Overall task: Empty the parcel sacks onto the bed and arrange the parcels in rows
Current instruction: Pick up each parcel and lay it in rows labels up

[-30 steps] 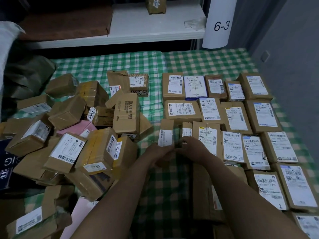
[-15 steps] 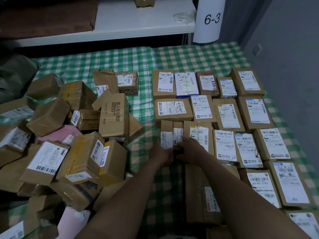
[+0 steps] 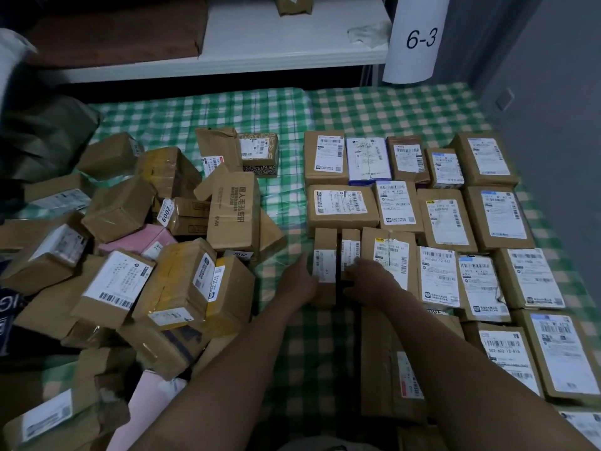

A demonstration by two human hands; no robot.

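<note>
Cardboard narrow parcels (image 3: 325, 245), left hand (image 3: 297, 283), right hand (image 3: 374, 283) touching them

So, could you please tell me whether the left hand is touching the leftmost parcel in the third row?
Touching: the head view shows the left hand overlapping the leftmost parcel at its left edge, no gap.

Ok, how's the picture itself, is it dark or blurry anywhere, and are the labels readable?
Head view: dim light, no glare; print on the parcel labels is soft; the white shape at the left edge is smeared; the shelf looks bowed by the wide lens; the 6-3 sign reads clearly.
</note>
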